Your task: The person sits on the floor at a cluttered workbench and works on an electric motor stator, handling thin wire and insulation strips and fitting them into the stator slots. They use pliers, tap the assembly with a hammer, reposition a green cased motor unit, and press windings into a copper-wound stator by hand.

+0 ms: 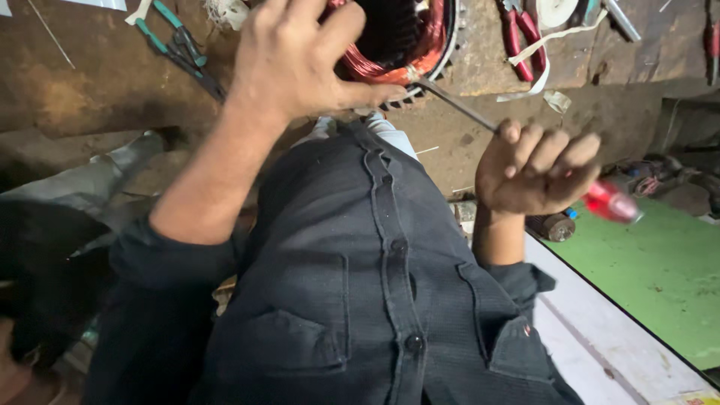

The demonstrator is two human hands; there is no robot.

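Right hand (536, 169) gripped the red-handled screwdriver (525, 150), tip at the copper winding (390, 64); left hand (296, 56) fingers spread, steadying the stator (442, 52) on the surface. Tucking looked underway; next needs gentle levering.

A worn, stained brown table (90, 82) fills the upper part of the frame, its surface scuffed and dusty. On it at the top centre rests a round motor stator (420, 45) with copper-red windings, and at the upper left lie green-handled pliers (176, 41); at the upper right lie red-handled pliers (521, 37) with a strip of white tape (544, 60) trailing across them, and a roll of white tape (559, 9) sits at the very top edge. Thin wire offcuts (49, 34) lie scattered at the upper left of the tabletop.
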